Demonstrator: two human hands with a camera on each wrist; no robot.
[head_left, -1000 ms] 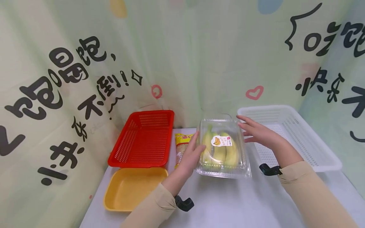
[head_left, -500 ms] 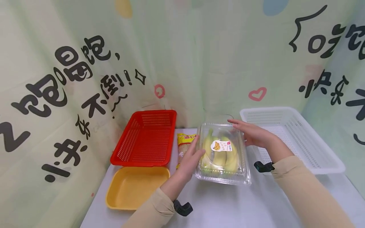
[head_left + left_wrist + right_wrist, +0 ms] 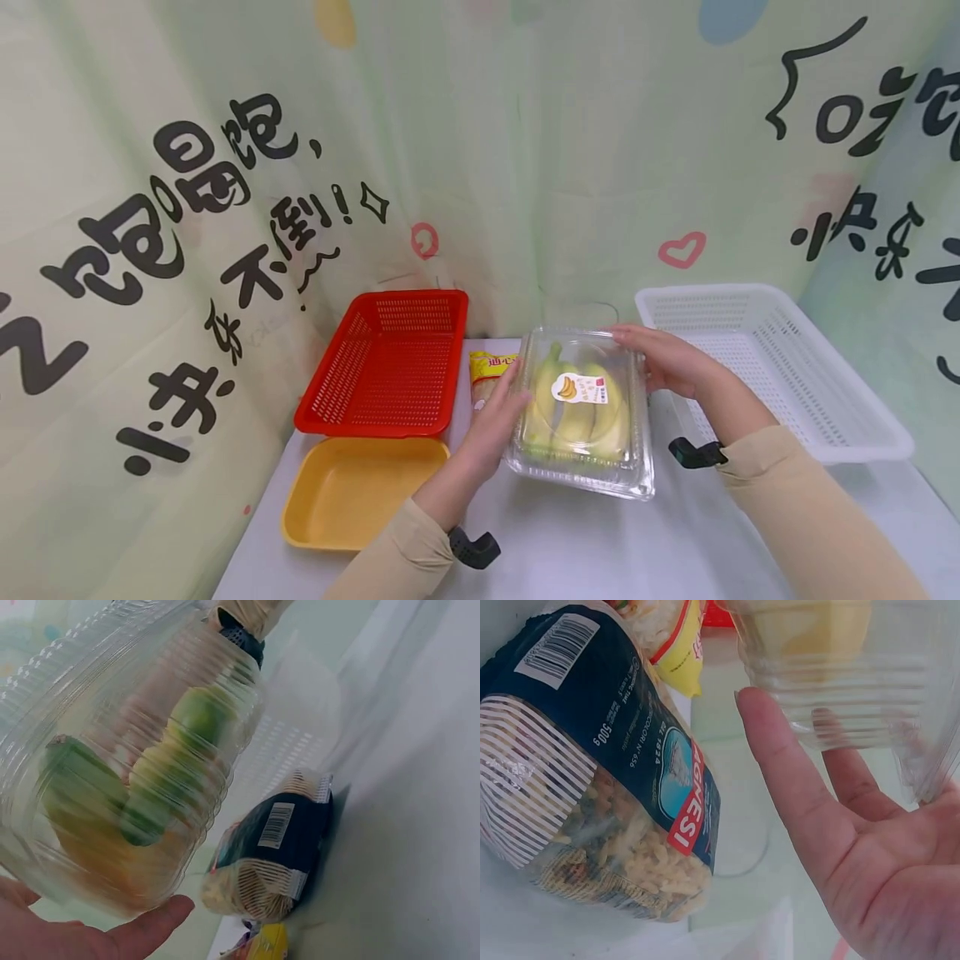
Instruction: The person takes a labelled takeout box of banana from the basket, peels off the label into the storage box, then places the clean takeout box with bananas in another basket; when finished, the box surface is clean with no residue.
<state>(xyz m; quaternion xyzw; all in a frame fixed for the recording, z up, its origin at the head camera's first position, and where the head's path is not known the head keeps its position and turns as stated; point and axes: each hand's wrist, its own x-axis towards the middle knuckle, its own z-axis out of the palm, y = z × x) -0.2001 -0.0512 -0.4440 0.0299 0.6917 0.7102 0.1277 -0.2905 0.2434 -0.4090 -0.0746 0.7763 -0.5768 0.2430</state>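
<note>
A clear plastic clamshell box [image 3: 581, 408] with yellow-green bananas and a banana sticker is held just above the white table [image 3: 585, 542], slightly tilted. My left hand [image 3: 498, 417] presses flat against its left side. My right hand [image 3: 663, 360] lies with straight fingers along its far right edge. In the left wrist view the box [image 3: 127, 750] rests on my open left hand [image 3: 90, 934]. In the right wrist view my right hand [image 3: 840, 825] shows an open palm against the box [image 3: 847, 667].
A dark blue pasta bag [image 3: 592, 765] and a yellow packet [image 3: 491, 371] lie behind the box. A red basket [image 3: 390, 362] and a yellow tray [image 3: 360, 492] sit at the left. A white basket [image 3: 780, 367] stands at the right. A printed curtain closes the back.
The box has come slightly nearer and leftward and tilted. My right hand has closed in onto its far right edge. My left hand has stayed on its left side.
</note>
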